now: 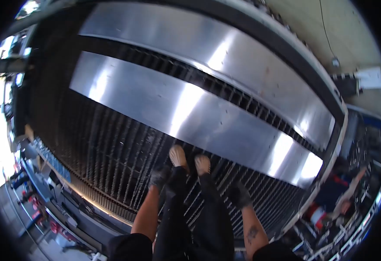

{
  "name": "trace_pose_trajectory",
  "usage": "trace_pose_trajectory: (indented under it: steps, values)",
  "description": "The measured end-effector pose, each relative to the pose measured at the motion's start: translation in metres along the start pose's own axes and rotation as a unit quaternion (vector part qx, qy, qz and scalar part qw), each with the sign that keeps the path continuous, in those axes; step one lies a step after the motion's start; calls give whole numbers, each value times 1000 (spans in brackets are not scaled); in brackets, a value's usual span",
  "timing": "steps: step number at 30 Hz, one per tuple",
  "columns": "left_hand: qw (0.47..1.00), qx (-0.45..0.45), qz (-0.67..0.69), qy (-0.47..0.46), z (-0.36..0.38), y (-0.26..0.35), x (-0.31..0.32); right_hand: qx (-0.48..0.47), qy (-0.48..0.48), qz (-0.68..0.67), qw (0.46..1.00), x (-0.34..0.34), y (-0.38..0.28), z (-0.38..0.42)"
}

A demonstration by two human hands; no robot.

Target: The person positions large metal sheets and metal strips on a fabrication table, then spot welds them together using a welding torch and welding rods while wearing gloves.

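My left hand (pixel 160 177), in a dark glove, hangs over the slats beside my left leg. On the other side of my legs is my right hand (pixel 239 195), gloved too, low over the slats. Neither hand shows anything in it, but the fingers blend into the dark background. A long shiny metal sheet (pixel 147 98) lies across the slatted bed (pixel 112 161) just beyond my tan shoes (pixel 177 155). Parallel to it, farther away, rests a second wider metal sheet (pixel 168 26). A strip of slats shows between the two sheets.
I stand on the toothed metal slats, with gaps between them. A light frame edge (pixel 325 78) borders the bed at the far right. To the left runs a long yellowish rail (pixel 90 202); a blue bench (pixel 38 185) stands past it. Assorted metal items clutter the right side.
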State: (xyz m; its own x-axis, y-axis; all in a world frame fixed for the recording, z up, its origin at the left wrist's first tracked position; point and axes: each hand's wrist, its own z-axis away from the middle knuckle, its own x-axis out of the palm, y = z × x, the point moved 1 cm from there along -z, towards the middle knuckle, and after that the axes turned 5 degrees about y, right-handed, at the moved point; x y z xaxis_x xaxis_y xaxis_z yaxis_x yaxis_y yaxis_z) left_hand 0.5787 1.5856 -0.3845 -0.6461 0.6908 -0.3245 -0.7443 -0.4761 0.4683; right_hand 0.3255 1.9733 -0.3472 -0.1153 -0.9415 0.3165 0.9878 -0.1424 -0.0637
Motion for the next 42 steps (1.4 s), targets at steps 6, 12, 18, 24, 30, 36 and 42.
trace_pose_trajectory:
  steps: [6,12,18,24,30,36,42]
  values:
    - [991,59,117,-15,-278,-117,75,-35,15,-167,985,-5,51,-265]
    - [817,-187,532,-124,-337,-50,120,-156,106,161,969,-55,52,-405]
    - [876,-171,442,-90,-321,-45,99,-106,163,-320,927,-26,51,-355]
    - [876,-197,436,-59,-245,58,66,-191,210,-345,895,67,-4,-235]
    - [921,-161,348,-74,-222,156,43,-228,357,-93,901,130,-84,-153]
    - [952,-102,285,-52,-231,249,47,-278,354,-61,891,202,-164,-114]
    - [938,-6,341,63,-269,373,96,-355,297,-1,886,224,-255,-159]
